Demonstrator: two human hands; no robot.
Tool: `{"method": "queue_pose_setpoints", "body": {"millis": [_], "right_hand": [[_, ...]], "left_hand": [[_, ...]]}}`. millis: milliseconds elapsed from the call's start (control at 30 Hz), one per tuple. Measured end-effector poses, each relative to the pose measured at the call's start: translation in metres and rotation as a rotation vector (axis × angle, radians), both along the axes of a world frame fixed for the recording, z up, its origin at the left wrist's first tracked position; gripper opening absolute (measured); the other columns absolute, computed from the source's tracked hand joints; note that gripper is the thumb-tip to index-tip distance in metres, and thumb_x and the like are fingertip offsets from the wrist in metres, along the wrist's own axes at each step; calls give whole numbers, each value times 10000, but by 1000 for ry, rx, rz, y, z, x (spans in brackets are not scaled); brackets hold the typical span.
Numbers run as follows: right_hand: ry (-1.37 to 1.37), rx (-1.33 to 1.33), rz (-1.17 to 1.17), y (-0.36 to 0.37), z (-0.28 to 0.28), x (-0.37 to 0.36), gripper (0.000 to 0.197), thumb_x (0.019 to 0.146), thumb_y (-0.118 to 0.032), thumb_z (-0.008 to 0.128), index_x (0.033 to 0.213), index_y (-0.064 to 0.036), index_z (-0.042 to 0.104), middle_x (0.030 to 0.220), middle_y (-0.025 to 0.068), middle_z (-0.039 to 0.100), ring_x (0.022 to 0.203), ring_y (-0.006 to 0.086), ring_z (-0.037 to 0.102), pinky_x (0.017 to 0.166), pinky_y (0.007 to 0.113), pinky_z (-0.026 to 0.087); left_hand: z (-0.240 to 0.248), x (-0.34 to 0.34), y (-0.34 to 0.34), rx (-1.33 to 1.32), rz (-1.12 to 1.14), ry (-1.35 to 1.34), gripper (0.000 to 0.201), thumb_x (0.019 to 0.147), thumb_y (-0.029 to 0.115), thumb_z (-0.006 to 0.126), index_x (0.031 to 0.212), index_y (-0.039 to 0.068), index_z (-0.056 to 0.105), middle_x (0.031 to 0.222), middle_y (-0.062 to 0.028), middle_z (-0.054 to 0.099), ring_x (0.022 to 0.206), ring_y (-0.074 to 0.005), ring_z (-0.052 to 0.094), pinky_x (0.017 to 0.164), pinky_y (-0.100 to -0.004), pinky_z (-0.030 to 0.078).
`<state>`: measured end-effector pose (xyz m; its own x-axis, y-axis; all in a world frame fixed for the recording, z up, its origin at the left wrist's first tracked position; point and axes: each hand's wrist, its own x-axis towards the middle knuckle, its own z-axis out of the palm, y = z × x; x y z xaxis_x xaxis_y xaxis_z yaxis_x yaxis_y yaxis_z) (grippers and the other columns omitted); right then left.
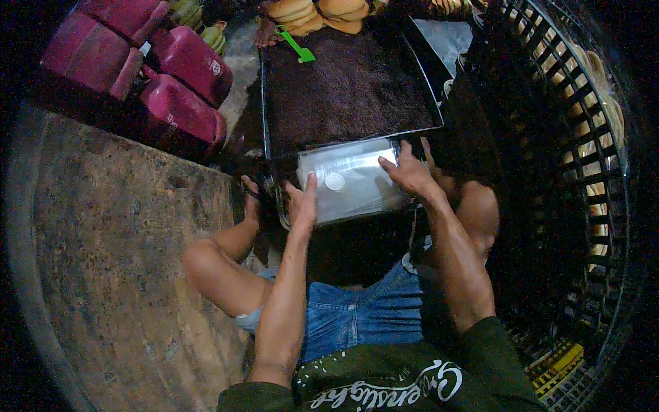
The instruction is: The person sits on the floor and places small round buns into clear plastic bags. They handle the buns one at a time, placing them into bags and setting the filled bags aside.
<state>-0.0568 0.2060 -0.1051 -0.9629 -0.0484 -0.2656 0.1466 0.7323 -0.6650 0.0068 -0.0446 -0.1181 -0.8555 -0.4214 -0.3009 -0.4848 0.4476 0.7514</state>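
In front of my lap is a flat, shiny, clear plastic pack (357,196) with a white round spot on it; whether it is a stack of bags or sheets, I cannot make out. My left hand (301,202) grips its left edge, thumb on top. At the right edge, my right hand (412,172) holds it with the thumb over the top and the fingers along the side. Just beyond lies a wide metal-edged tray (265,110) filled with dark brown, crumbly-looking material (343,82). A bright green plastic scraper or spatula (296,45) rests on that filling.
Golden buns (319,15) are piled beyond the tray. Magenta plastic containers (182,110) stand at the far left, beside a worn wooden board (123,261). A tall black lattice crate (594,158) with bread-like items rises on the right. A yellow crate part (559,364) shows at lower right.
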Motion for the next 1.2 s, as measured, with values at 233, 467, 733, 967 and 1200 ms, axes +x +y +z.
{"method": "queue_pose_setpoints", "body": {"millis": [233,467,733,967,1200], "right_hand": [[606,-109,-202,18,44,-4,620,901,-352,638,1317,62,438,1240,296,550,1165,426,532,1003,444,421],[376,-383,-140,19,67,5,688,808,-456,729,1246,39,536,1136,247,632,1078,363,609,950,422,461],[342,-712,195,-17,106,14,330,922,-284,637,1127,-30,590,1067,182,665,1022,243,655,853,358,512],[138,-1407,-113,-5,119,24,165,982,-166,546,1065,-24,563,1149,161,623,1014,302,661,754,369,592],[351,-1214,-272,0,129,23,184,901,-86,642,1054,-2,584,895,89,623,644,211,658,618,330,598]], "left_hand": [[22,-1,62,-731,-569,470,763,931,515,502,1495,49,285,1558,-219,222,1443,-454,131,1148,-604,99],[17,-5,57,-836,-617,416,525,978,334,479,1473,181,392,1565,-130,264,1450,-435,128,1127,-650,61],[84,13,63,-758,-451,955,567,902,450,563,1298,44,563,1424,-186,424,1330,-390,332,1082,-581,188],[65,-36,86,892,-102,669,823,930,714,279,1364,46,481,1360,-161,500,1236,-324,481,1081,-466,306],[175,-68,52,1077,-118,653,300,994,236,528,1159,0,613,1064,-104,674,985,-180,638,895,-312,503]]}}
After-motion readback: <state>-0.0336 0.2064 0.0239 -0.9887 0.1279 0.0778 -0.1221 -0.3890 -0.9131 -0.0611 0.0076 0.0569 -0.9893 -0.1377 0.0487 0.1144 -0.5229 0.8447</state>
